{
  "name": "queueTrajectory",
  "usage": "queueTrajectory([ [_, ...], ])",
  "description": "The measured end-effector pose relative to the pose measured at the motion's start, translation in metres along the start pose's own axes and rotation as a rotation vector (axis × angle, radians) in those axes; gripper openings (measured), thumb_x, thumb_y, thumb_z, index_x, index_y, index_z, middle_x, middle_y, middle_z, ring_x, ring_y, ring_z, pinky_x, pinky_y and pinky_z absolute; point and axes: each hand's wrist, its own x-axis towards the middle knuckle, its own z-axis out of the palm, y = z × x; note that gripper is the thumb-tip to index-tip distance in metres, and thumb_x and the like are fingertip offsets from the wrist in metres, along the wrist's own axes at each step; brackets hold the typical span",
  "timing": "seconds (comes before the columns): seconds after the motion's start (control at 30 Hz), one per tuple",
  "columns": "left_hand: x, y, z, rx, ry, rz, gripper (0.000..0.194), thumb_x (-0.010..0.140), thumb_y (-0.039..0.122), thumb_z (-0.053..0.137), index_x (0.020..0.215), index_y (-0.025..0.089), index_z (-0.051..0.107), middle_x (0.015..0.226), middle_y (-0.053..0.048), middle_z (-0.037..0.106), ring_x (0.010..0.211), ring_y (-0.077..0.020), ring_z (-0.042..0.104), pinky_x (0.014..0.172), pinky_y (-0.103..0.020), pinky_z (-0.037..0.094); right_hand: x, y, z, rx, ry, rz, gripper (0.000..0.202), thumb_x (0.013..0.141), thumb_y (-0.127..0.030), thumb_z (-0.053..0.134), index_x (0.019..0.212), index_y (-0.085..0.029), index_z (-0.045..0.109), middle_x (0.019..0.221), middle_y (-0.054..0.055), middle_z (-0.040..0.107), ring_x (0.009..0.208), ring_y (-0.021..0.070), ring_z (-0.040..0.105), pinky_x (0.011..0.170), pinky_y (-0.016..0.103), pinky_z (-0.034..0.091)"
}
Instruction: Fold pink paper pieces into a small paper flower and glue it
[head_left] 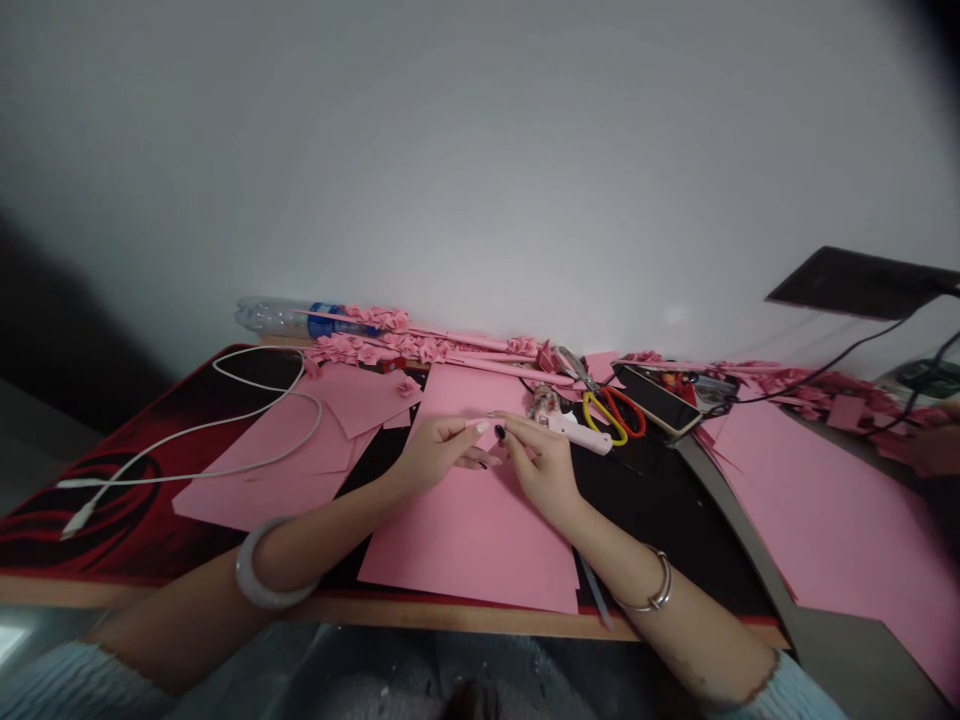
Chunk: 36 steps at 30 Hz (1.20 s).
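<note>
A small piece of pink paper [486,436] is held between my two hands, above a large pink sheet [472,545] on the dark mat. My left hand [439,452] pinches its left side between thumb and fingers. On the right side, my right hand [541,468] grips it with thumb and forefinger. A pale pink glue gun [581,434] lies just beyond my right hand. Beside that are scissors [615,412] with yellow and red handles.
Pink paper flowers [367,350] lie along the wall near a plastic bottle [277,316]. A white cable [225,470] crosses pink sheets at left. A phone [660,398] lies right of the scissors, and more pink sheets [825,510] are at far right.
</note>
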Motion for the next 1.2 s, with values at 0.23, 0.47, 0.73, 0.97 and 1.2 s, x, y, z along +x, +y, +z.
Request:
queueTrajectory([
  [0.23,-0.0009,0.0006,0.0016,-0.005,0.019,0.002,0.038,0.076,0.042,0.057,0.095,0.010,0.063,0.073,-0.008,0.070,0.070,-0.0193,0.067,0.068,-0.031,0.054,-0.0025,0.0041,0.0010,-0.081,0.086,-0.115,0.025,0.082,-0.014,0.049,0.098,-0.021,0.066,0.102,0.008,0.067,0.096,0.0185,0.062,0.084,0.033,0.050],
  [0.47,0.0013,0.0000,0.0005,-0.077,0.074,-0.011,0.032,0.074,0.041,0.059,0.082,0.011,0.062,0.064,-0.004,0.066,0.063,-0.0174,0.067,0.062,-0.028,0.054,-0.0023,0.0054,-0.0028,-0.214,-0.084,-0.270,0.040,0.083,-0.010,0.042,0.119,-0.019,0.054,0.120,0.009,0.057,0.106,0.0177,0.055,0.090,0.034,0.045],
  [0.73,0.0033,-0.0039,-0.0042,-0.122,0.066,-0.051,0.030,0.075,0.039,0.059,0.087,0.012,0.062,0.060,-0.003,0.066,0.060,-0.0151,0.065,0.061,-0.026,0.052,-0.0005,0.0037,-0.0051,-0.249,-0.181,-0.260,0.045,0.081,-0.011,0.042,0.124,-0.020,0.049,0.125,0.008,0.053,0.107,0.0185,0.054,0.091,0.036,0.045],
  [0.97,0.0044,-0.0052,-0.0066,-0.159,0.039,-0.058,0.032,0.074,0.039,0.061,0.094,0.014,0.062,0.069,-0.004,0.068,0.066,-0.0162,0.066,0.066,-0.027,0.051,-0.0013,0.0063,-0.0040,-0.196,-0.181,-0.229,0.047,0.078,-0.009,0.042,0.123,-0.020,0.050,0.123,0.009,0.054,0.107,0.0194,0.054,0.090,0.037,0.045],
  [1.2,0.0048,-0.0064,-0.0060,-0.146,0.004,-0.030,0.023,0.071,0.032,0.065,0.084,0.013,0.065,0.074,-0.005,0.068,0.066,-0.0138,0.065,0.067,-0.025,0.050,0.0017,0.0055,-0.0069,-0.007,-0.193,-0.108,0.051,0.075,-0.002,0.035,0.119,-0.020,0.054,0.120,0.007,0.057,0.111,0.0169,0.052,0.095,0.037,0.041],
])
